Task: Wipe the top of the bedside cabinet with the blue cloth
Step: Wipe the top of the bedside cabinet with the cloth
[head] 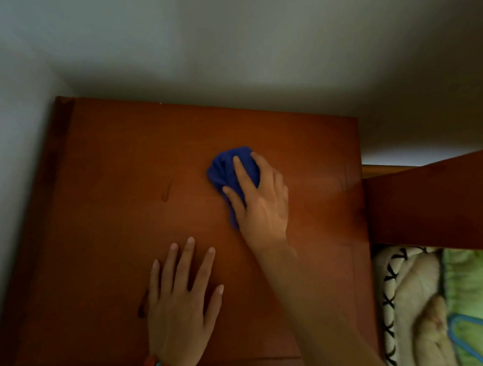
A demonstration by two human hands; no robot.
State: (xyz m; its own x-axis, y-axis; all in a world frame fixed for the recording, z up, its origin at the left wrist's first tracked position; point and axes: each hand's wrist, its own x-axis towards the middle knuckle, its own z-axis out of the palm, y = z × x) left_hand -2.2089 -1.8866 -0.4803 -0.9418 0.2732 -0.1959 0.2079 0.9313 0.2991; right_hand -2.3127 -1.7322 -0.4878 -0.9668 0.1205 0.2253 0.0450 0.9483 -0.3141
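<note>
The bedside cabinet's top (119, 195) is a reddish-brown wooden surface that fills the middle of the head view. A bunched blue cloth (225, 168) lies on it, right of centre. My right hand (257, 199) presses down on the cloth, fingers spread over it and gripping it. Most of the cloth is under the palm. My left hand (183, 298) rests flat on the near part of the top, fingers apart, holding nothing. A wristband shows at its wrist.
Pale walls (239, 51) border the cabinet at the back and the left. A wooden headboard (431, 203) rises at the right. Below it lies bedding (411, 298) with cream, patterned and green fabrics. Dark marks show on the wood at the left.
</note>
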